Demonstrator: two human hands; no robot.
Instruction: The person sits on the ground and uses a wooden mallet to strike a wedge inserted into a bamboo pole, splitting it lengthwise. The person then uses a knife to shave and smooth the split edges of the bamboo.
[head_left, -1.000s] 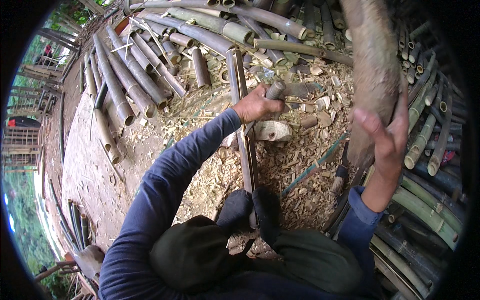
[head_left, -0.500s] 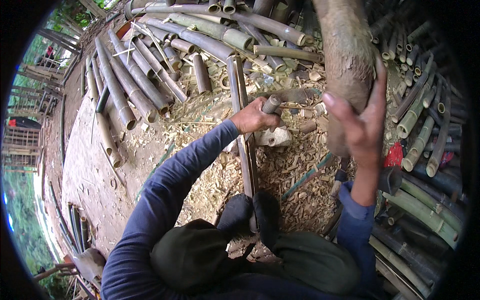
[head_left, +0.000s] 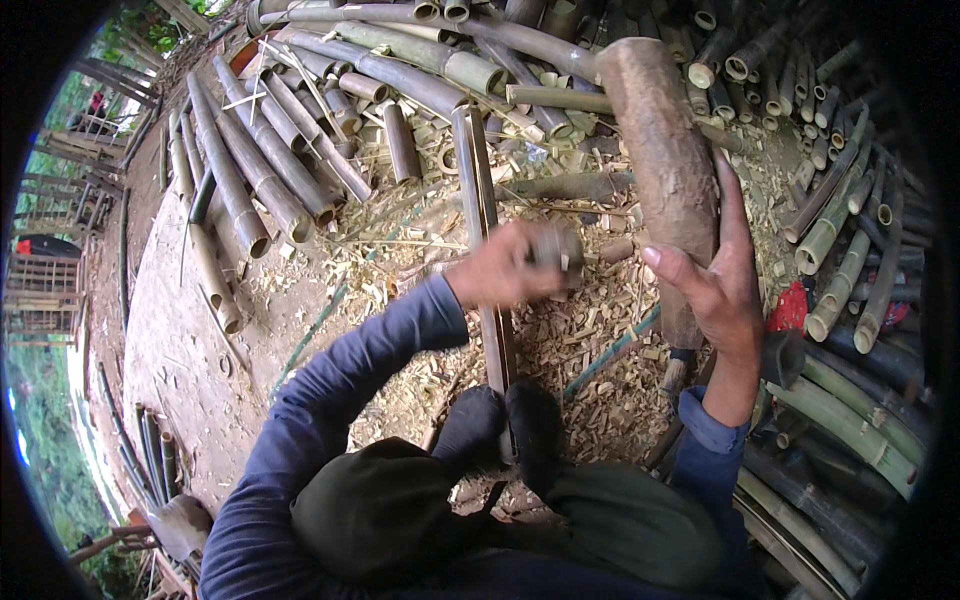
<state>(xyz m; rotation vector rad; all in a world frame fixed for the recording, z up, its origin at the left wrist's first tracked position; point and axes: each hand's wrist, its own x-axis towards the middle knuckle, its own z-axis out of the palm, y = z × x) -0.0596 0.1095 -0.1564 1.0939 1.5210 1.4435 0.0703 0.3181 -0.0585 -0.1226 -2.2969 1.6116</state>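
My left hand is blurred by motion. It is closed round a short, thick round rod, which looks like a tool handle; its lower end is hidden. Just under this hand runs a long dark bamboo piece, with a lengthwise slot, reaching to between my feet. My right hand grips a heavy wooden mallet, rough and log-like, round its lower part. The mallet stands raised to the right of the rod, apart from it, its thick end pointing away from me.
Pale wood chips cover the ground around the bamboo. Cut bamboo poles lie at the far left, with more stacked bamboo along the right. A red scrap lies beside the right stack.
The mallet has tipped left and come down, so its top end now shows. My left hand has shifted slightly down and right along the bamboo with the rod.
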